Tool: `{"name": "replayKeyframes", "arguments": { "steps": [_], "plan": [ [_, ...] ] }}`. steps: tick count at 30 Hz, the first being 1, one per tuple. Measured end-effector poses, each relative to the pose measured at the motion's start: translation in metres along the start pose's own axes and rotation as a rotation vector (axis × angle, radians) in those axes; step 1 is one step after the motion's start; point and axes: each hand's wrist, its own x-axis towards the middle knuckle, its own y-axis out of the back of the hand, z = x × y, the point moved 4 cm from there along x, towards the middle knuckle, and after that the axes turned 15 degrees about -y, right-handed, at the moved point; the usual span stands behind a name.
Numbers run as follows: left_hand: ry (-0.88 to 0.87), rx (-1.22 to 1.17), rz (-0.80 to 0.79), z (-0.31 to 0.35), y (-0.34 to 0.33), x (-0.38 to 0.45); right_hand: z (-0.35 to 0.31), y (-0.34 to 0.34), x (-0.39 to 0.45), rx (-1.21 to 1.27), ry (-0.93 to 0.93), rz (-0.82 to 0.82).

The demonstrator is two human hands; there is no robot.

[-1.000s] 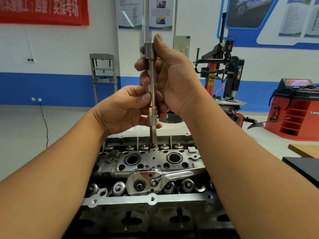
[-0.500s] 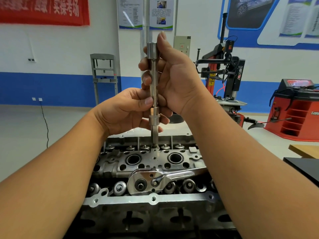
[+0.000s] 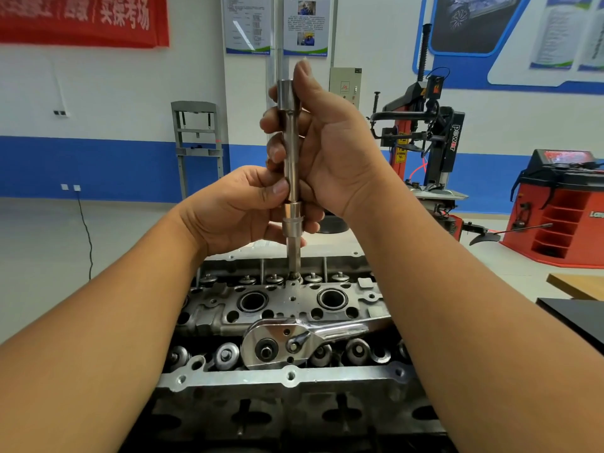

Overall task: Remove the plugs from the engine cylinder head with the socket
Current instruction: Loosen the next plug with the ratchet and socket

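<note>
Both hands hold one long metal socket bar (image 3: 292, 165) that stands straight up in the middle of the frame. The right hand (image 3: 330, 148) is wrapped around the upper part, with the thumb up by the fat top end. The left hand (image 3: 242, 210) pinches the bar lower down, thumb in front (its fingers are curled behind). The bottom tip of the bar sits on a plug spot near the far edge of the engine cylinder head (image 3: 287, 322), which fills the lower middle of the frame. A shiny ratchet wrench (image 3: 294, 341) lies flat on the head, nearer the camera. A red tire machine (image 3: 425, 132) stands at the right, and a red banner (image 3: 81, 18) hangs in the upper left.
</note>
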Motion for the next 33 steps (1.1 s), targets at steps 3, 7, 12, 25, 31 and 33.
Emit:
{"name": "replayKeyframes", "arguments": {
  "steps": [3,7,12,25,31,33],
  "plan": [
    [-0.014,0.082,0.034,0.0000,-0.0001,0.0017,-0.0004,0.0007,-0.0007,-0.011,0.002,0.039],
    [-0.028,0.099,0.073,0.0010,0.0020,0.0020,-0.0011,0.0015,-0.0002,-0.045,0.033,0.078],
    [0.061,-0.045,-0.035,-0.0032,-0.0026,-0.0031,0.0001,0.0004,0.0014,-0.024,0.014,0.049],
    [0.024,0.079,0.014,0.0006,-0.0037,0.0016,-0.0008,0.0030,0.0014,-0.058,0.070,0.073],
    [0.031,0.016,-0.014,0.0014,-0.0037,-0.0008,0.0009,0.0012,0.0012,-0.020,0.030,0.012],
    [0.020,0.062,-0.012,0.0005,-0.0031,-0.0002,0.0012,0.0003,0.0013,-0.009,0.018,0.007]
  ]
}}
